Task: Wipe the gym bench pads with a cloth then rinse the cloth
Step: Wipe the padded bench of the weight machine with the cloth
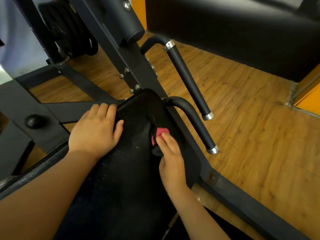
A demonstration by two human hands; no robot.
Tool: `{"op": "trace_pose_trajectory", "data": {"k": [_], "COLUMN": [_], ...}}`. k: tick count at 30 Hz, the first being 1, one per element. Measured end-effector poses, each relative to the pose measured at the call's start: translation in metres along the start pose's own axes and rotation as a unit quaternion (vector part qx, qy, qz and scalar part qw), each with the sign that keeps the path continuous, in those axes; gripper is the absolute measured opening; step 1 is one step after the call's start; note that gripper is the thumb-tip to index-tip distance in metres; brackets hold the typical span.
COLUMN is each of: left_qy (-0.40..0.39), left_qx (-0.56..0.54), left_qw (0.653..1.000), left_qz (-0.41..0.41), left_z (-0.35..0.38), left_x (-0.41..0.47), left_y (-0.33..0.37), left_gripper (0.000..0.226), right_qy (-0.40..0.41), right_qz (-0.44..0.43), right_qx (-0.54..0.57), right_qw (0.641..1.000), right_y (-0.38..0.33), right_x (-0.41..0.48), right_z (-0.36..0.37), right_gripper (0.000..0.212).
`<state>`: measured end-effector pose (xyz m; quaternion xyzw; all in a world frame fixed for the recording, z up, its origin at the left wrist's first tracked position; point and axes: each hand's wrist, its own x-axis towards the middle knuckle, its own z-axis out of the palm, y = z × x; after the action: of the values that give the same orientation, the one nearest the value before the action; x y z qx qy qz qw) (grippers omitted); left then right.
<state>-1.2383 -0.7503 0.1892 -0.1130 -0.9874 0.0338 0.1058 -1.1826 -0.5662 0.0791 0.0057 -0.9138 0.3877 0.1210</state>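
Wooden flooring [242, 127] surrounds the bench pad [124, 184], steadied by the flat left hand [95, 131] so the pink cloth [160, 133] can be pressed across it by the straight-fingered right hand [170, 160].

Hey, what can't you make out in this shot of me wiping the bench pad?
1. Head view: the cloth is mostly covered by the right hand; only a pink bit shows.
2. Head view: the bench pad has its near end cut off by the bottom edge.
3. Head view: the weight plates at top left are dark and blurred; their number is unclear.
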Motion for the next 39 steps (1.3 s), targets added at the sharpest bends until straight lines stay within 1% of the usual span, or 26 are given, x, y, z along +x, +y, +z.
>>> {"op": "trace_pose_trajectory", "data": {"k": [1,3,5,10,12,13,15,18,20,22,24,27,28,31,34,36,37,39], "left_qy": [0.001,0.004,0.005,0.003,0.007,0.008,0.009,0.006,0.004,0.009,0.016,0.028,0.031,0.029,0.02,0.018,0.019,0.02], "left_qx": [0.002,0.005,0.007,0.001,0.001,0.003,0.007,0.011,0.009,0.007,0.004,0.005,0.006,0.002,0.002,0.004,0.004,0.005], "left_qw": [1.0,1.0,1.0,1.0,1.0,1.0,1.0,1.0,1.0,1.0,1.0,0.999,0.999,0.999,1.0,1.0,1.0,1.0], "left_qz": [0.001,0.001,0.003,0.008,0.005,0.006,0.011,0.013,0.012,0.01,0.009,0.015,0.014,0.02,0.019,0.018,0.018,0.016], "left_z": [0.001,0.002,0.002,0.001,0.0,0.0,0.001,0.002,0.001,0.001,0.003,0.004,0.004,0.006,0.005,0.005,0.005,0.005], "left_x": [0.0,-0.001,0.0,0.0,-0.001,0.0,0.001,0.0,-0.001,-0.001,0.0,0.001,0.001,0.001,0.0,0.0,0.001,0.001], "left_y": [0.001,0.001,0.001,0.0,-0.001,0.0,0.0,0.0,0.0,-0.001,-0.002,-0.002,-0.001,-0.002,-0.003,-0.003,-0.002,-0.002], "left_gripper": [0.053,0.052,0.053,0.055,0.054,0.054,0.052,0.051,0.051,0.045,0.044,0.043,0.041,0.042,0.05,0.053,0.054,0.054], "right_qy": [0.027,0.084,0.106,0.085,0.079,0.088,0.124,0.137,0.128,0.12,0.116,0.13,0.127,0.119,0.117,0.129,0.134,0.145], "right_qz": [0.017,0.081,0.114,0.1,0.075,0.065,0.093,0.156,0.154,0.138,0.133,0.173,0.174,0.182,0.218,0.241,0.237,0.197], "right_qx": [0.007,0.042,0.069,0.051,0.046,0.047,0.061,0.065,0.064,0.062,0.054,0.076,0.079,0.052,0.066,0.062,0.064,0.09], "right_qw": [0.999,0.992,0.985,0.99,0.993,0.993,0.986,0.976,0.978,0.981,0.983,0.973,0.973,0.975,0.967,0.96,0.96,0.965], "right_y": [0.004,0.006,0.004,-0.001,0.008,0.017,0.032,0.03,0.021,0.019,0.032,0.053,0.056,0.057,0.06,0.065,0.066,0.06], "right_x": [0.01,0.026,0.03,-0.015,-0.014,-0.003,0.021,0.025,0.0,-0.022,-0.013,0.023,0.029,0.011,-0.019,-0.013,-0.003,0.022], "right_z": [0.0,0.001,0.004,0.012,0.009,0.007,0.004,0.006,0.013,0.015,0.012,0.003,0.002,0.005,0.003,0.001,0.001,0.002], "right_gripper": [0.064,0.061,0.06,0.061,0.061,0.061,0.06,0.059,0.061,0.062,0.06,0.057,0.055,0.058,0.061,0.06,0.059,0.056]}}
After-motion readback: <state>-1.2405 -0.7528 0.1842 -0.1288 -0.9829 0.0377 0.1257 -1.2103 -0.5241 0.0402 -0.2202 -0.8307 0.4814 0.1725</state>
